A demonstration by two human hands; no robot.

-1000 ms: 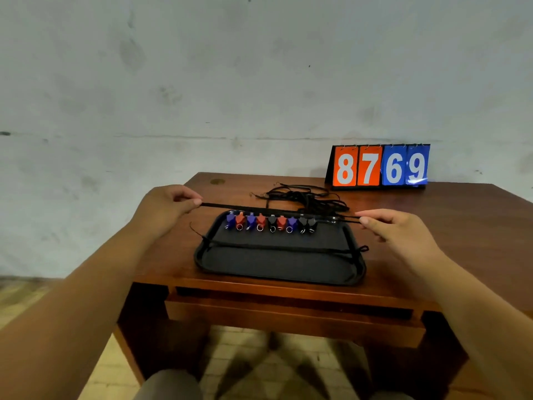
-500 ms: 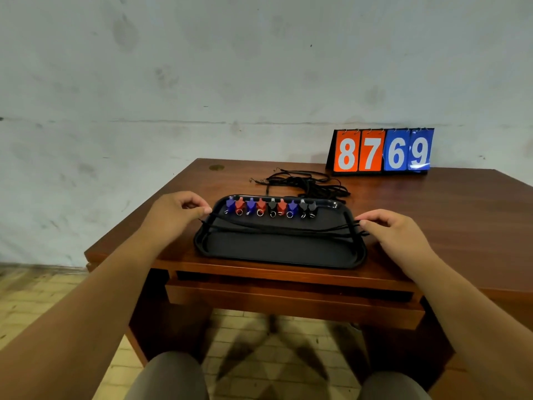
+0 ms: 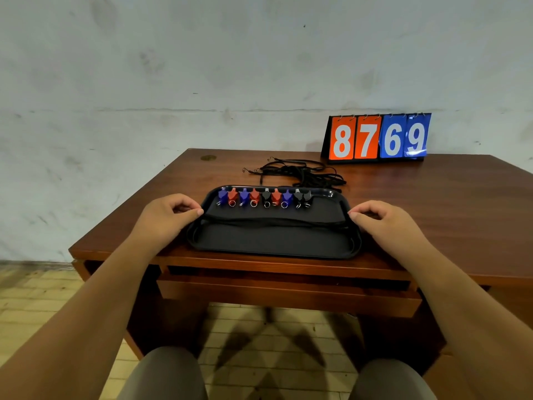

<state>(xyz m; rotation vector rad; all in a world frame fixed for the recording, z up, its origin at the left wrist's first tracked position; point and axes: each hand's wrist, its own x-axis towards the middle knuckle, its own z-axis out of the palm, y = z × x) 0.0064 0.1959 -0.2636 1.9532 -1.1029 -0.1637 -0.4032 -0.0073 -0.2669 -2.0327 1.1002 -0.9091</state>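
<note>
Cord [image 3: 274, 223]: black, strung slack across the tray [image 3: 271, 255] on the tabletop [image 3: 432, 212], just in front of a row of whistles [image 3: 264, 197]. Thin, limp, light, probably slick; best taken by the ends. Left grip [image 3: 167, 217] and right grip [image 3: 383, 223]: curled, each pinching one end at a side rim.

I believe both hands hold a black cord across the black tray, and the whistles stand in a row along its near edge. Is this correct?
Not quite. The head view shows the whistles lined along the far edge of the tray, not the near one. The left hand and right hand do hold the black cord across it.
</note>
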